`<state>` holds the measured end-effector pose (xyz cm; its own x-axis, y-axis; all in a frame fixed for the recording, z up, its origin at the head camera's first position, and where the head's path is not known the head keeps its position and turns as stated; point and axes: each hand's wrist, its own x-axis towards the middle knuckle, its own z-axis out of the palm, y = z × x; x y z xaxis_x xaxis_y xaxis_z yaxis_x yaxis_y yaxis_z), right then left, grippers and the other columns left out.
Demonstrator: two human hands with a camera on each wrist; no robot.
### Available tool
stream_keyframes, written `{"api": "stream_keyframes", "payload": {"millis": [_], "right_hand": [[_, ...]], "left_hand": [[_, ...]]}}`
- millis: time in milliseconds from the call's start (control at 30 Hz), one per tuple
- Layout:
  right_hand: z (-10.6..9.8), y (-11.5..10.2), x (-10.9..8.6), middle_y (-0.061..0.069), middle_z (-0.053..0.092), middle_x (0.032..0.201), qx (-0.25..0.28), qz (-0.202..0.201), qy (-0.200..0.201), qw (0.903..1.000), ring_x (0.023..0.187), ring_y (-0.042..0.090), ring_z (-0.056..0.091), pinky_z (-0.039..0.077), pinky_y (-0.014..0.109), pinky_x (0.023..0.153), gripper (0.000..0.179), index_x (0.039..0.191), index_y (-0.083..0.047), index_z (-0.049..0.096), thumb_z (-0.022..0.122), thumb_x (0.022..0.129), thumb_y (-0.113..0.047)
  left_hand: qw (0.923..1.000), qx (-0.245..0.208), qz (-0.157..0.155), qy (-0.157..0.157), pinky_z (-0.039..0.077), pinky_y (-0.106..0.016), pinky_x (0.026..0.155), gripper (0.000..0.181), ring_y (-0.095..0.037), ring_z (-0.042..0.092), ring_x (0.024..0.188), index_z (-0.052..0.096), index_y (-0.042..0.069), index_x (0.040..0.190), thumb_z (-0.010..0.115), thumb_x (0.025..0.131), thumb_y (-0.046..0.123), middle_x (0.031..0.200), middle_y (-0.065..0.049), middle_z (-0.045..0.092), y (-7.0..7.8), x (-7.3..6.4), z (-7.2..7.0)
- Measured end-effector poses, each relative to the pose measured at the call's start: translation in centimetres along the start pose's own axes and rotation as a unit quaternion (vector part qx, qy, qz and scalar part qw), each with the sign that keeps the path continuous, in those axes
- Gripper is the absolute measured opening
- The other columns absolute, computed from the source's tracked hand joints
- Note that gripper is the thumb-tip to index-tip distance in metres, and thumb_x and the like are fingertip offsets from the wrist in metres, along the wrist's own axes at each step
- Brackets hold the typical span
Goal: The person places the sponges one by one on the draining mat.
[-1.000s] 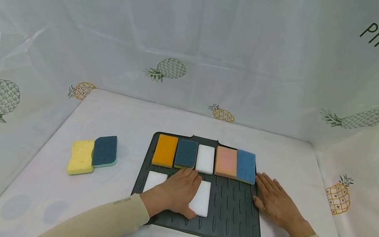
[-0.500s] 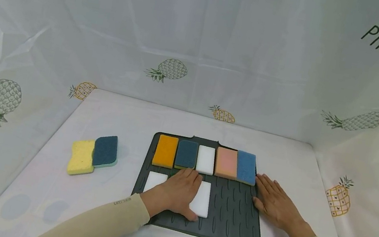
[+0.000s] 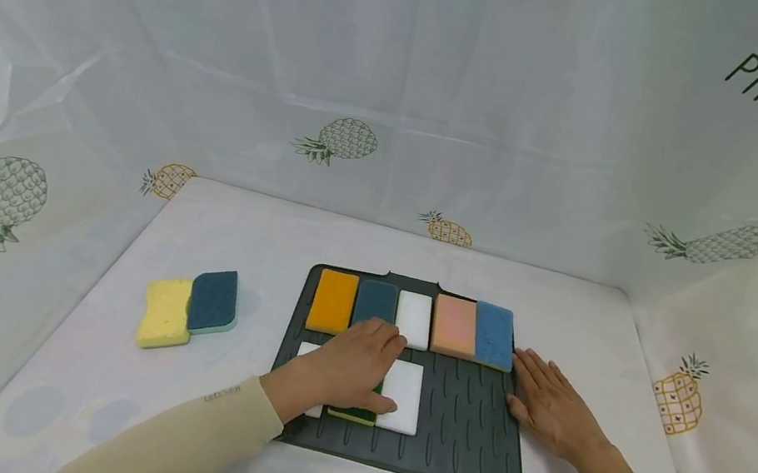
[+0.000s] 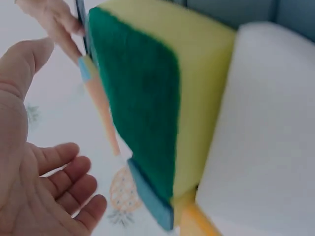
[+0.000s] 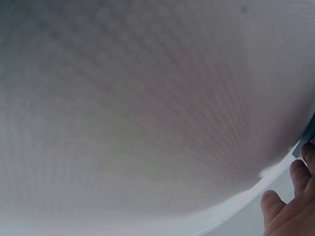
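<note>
My left hand (image 3: 352, 363) hovers over the lower row of sponges on a dark grey ridged mat (image 3: 467, 430), its fingers loose and holding nothing. Beneath it lies a green-and-yellow scouring sponge (image 4: 142, 98), mostly covered by the hand in the head view. White sponge blocks flank it, one on the right (image 3: 404, 397) and one on the left (image 3: 314, 411), partly hidden. My right hand (image 3: 551, 402) rests flat with fingertips at the mat's right edge, close to a blue sponge (image 3: 494, 335). In the right wrist view only some of its fingers (image 5: 300, 182) show.
Along the mat's top row sit an orange sponge (image 3: 333, 302), a dark blue sponge (image 3: 375, 302), a white block (image 3: 413, 320) and a pink sponge (image 3: 455, 326). A yellow sponge (image 3: 166, 313) and another dark blue sponge (image 3: 214, 300) lie left of the mat.
My left hand has shifted up and left, uncovering the lower edge of the green-and-yellow sponge and more of the right white block. The right hand has stayed put.
</note>
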<state>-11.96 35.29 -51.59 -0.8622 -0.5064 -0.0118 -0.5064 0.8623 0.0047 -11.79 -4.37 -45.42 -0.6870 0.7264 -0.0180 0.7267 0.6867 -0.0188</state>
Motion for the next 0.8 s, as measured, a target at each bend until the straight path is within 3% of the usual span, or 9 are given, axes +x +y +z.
{"api": "stream_keyframes", "payload": {"millis": [167,367,600,800], "right_hand": [[0.1,0.0,-0.1,0.021,0.036,0.168,0.000,-0.001,0.002,1.0000,0.156,0.041,0.034,0.023,0.050,0.131,0.070,0.161,0.004,0.036,0.053,0.110,-0.040],[0.2,0.1,-0.1,0.021,0.036,0.168,-0.003,-0.003,0.004,1.0000,0.156,0.041,0.034,0.020,0.047,0.132,0.070,0.161,0.004,0.036,0.053,0.110,-0.041],[0.1,0.0,-0.1,0.021,0.036,0.169,0.000,0.001,0.001,1.0000,0.156,0.041,0.034,0.020,0.048,0.132,0.071,0.161,0.004,0.036,0.053,0.110,-0.041],[0.0,-0.1,0.0,0.021,0.036,0.168,0.001,0.000,0.003,1.0000,0.156,0.041,0.034,0.024,0.050,0.130,0.070,0.161,0.004,0.036,0.054,0.110,-0.040]], "left_hand": [[0.9992,0.007,-0.007,0.039,0.044,-0.038,0.120,0.085,-0.026,0.052,0.136,0.051,0.003,0.151,0.062,0.098,0.068,0.148,-0.010,0.056,-2.2,-1.4,-0.7],[0.9945,0.020,-0.035,0.097,0.049,-0.043,0.114,0.069,-0.029,0.057,0.131,0.059,0.003,0.143,0.071,0.098,0.054,0.140,-0.012,0.061,-5.9,-3.8,-0.4],[0.9926,0.033,-0.086,0.078,0.049,-0.049,0.113,0.060,-0.033,0.056,0.130,0.061,0.003,0.140,0.075,0.098,0.044,0.139,-0.014,0.062,-10.1,-7.9,0.9],[0.9874,0.040,-0.126,0.088,0.049,-0.054,0.110,0.056,-0.037,0.058,0.126,0.063,-0.002,0.134,0.079,0.096,0.036,0.133,-0.017,0.064,-13.6,-12.3,2.1]]}}
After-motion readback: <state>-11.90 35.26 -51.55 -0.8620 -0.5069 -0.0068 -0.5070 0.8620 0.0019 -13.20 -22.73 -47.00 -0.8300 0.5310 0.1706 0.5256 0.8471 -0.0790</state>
